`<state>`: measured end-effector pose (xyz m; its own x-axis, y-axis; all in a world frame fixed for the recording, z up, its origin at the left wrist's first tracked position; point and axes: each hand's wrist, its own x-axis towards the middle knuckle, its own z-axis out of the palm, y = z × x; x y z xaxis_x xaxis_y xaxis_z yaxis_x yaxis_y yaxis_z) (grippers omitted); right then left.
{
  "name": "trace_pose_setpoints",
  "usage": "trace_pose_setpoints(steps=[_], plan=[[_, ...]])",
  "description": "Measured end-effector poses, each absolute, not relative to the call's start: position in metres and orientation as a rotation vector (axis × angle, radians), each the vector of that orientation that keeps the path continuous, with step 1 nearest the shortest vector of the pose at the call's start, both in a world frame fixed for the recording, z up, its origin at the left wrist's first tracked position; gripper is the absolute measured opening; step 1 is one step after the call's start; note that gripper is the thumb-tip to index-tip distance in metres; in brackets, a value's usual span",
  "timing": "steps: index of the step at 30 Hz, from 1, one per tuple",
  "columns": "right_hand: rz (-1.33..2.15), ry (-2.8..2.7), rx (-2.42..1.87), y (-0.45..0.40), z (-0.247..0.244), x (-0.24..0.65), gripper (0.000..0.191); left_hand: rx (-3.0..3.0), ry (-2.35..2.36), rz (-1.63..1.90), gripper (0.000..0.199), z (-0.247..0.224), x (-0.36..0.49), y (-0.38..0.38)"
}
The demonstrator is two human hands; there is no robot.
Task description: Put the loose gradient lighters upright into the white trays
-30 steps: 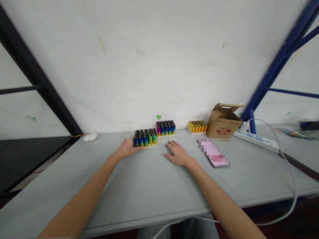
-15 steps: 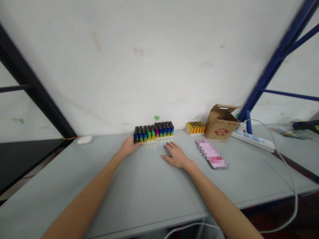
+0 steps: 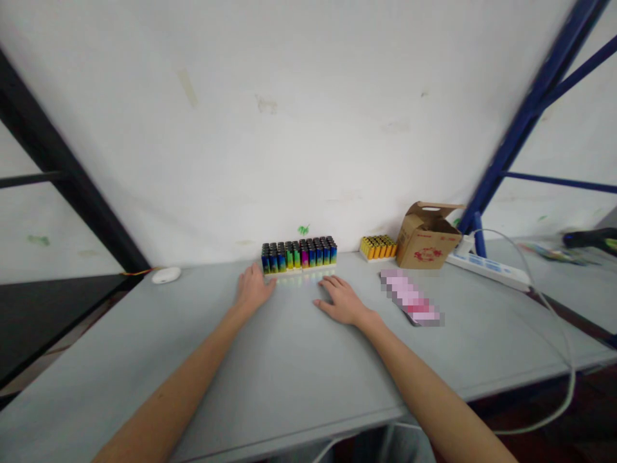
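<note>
Two white trays of upright batteries stand end to end against the wall. The left batch [image 3: 281,260] is blue, green and yellow with black tops. The right batch [image 3: 319,254] looks alike, with a magenta one at its left end. My left hand [image 3: 252,290] lies on the table at the left front corner of the left tray, fingers apart; whether it touches the tray I cannot tell. In front of the right tray, my right hand [image 3: 340,302] rests on the table with fingers spread, holding nothing.
A tray of yellow batteries [image 3: 379,249] stands by an open cardboard box [image 3: 427,247] at the back right. A phone [image 3: 409,298], its screen blurred, lies nearer. A power strip [image 3: 491,270] with a white cable is farther right. A white rounded object [image 3: 166,276] lies left.
My left hand has come off the left tray's end and sits slightly nearer me, its fingers more extended. The left tray now lines up more evenly with the right one. My right hand is nearly still.
</note>
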<state>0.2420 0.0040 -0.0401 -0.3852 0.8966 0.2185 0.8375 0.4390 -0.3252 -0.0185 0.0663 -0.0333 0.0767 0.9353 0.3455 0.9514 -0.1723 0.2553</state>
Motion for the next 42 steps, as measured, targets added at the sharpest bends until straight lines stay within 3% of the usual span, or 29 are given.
trace_pose_setpoints(steps=[4,7,11,19,42], plan=[[0.219,-2.348,-1.474,0.006,-0.043,0.242,0.06,-2.161,-1.927,-0.847,0.058,-0.041,-0.001,0.034],[0.217,-2.347,-1.471,0.006,-0.044,0.243,0.06,-2.3,-1.803,-0.88,0.049,-0.046,0.009,0.021],[0.21,-2.322,-1.463,0.005,-0.044,0.243,0.058,-2.516,-1.674,-0.701,0.042,-0.047,0.013,0.015],[0.118,-2.077,-1.729,0.022,-0.046,0.241,0.061,-2.793,-1.488,-0.454,0.05,-0.05,0.018,-0.004],[0.159,-2.166,-1.792,0.037,-0.046,0.246,0.076,-2.628,-1.762,-0.341,0.06,-0.045,0.007,0.022]])
